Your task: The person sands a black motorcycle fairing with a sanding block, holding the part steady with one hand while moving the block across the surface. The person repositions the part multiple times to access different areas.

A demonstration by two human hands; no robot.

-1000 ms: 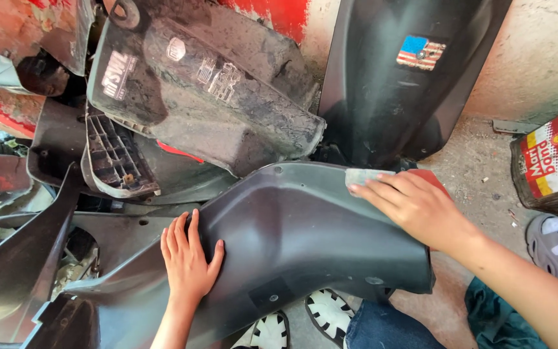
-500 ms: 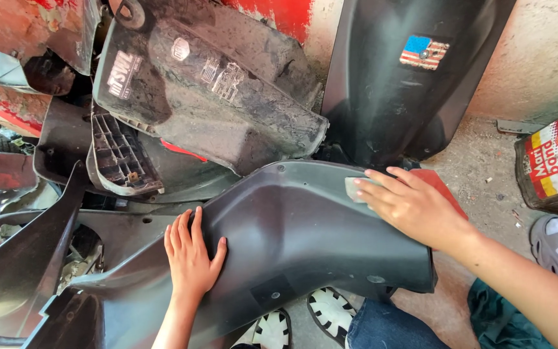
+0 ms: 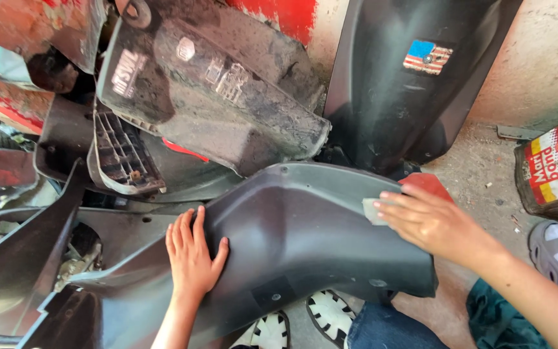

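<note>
Hands rest on a grey scooter body panel [image 3: 305,239] lying across a heap of dark scooter panels on the floor. Left hand [image 3: 192,255] lies flat and spread wide on its middle, gripping nothing. Right hand [image 3: 431,223] presses a small pale sanding pad [image 3: 372,210] against the panel's upper right edge. Beside it stands a red-labelled can [image 3: 553,171].

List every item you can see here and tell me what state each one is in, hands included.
Grey panel: lying tilted across the pile, dull and dusty.
Left hand: flat on the grey panel, fingers spread.
Right hand: pressing a small pale pad onto the panel.
Dirty black cover: leaning on other parts, caked with grime.
Glossy black panel: upright against the wall.
Tin can: standing on the ground, partly out of frame.
</note>
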